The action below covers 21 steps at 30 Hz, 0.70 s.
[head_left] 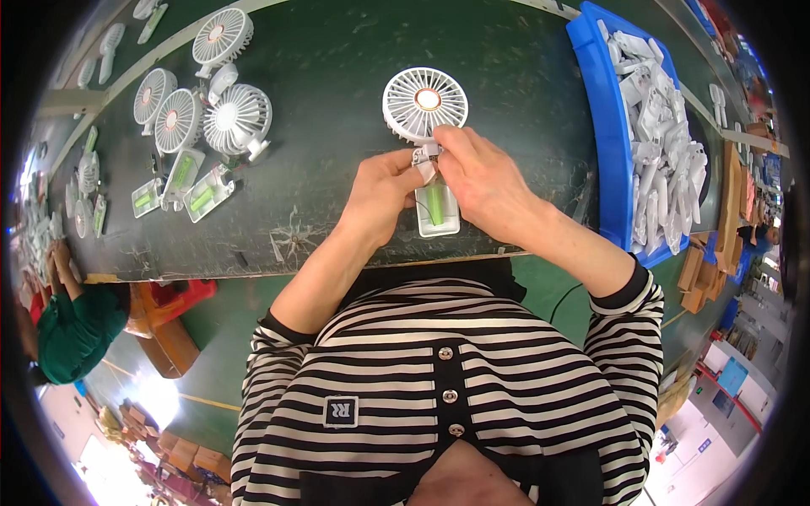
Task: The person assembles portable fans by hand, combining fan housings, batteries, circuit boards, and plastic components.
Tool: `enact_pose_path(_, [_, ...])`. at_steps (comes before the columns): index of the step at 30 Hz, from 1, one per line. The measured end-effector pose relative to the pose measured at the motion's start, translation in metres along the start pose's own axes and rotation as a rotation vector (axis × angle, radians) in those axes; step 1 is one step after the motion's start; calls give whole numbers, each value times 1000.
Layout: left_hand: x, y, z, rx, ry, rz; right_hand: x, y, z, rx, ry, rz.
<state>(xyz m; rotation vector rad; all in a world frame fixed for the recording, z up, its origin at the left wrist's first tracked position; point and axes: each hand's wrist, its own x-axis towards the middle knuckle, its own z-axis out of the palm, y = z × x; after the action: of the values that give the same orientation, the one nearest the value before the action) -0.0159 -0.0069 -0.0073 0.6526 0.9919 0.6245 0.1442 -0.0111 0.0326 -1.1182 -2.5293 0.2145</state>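
Observation:
A white handheld fan [405, 105] lies in front of me, its round grille pointing away and its handle toward me. The handle half [438, 223] is uncovered and shows a green battery cell [434, 203] with a thin dark wire beside it. My left hand [381, 190] pinches the fan's neck from the left, fingers closed. From the right, my right hand [483, 179] grips the same neck, thumb and fingertips pressed together near the white joint. The fingers partly hide the joint and the upper handle.
Several white fans [177, 122] with uncovered handles lie to the left on the dark green table [329, 76]. A blue bin [609, 143] full of white plastic handle parts [658, 135] stands at the right. A co-worker in a green top [80, 337] sits far left.

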Motion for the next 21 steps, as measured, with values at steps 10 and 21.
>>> enact_pose_path(10, [-3,1,8,-18,53,19,-8,7,-4,-50,59,40])
enact_pose_path(21, [2,-7,8,-38,78,-18,-12,10,8,-1,-115,149])
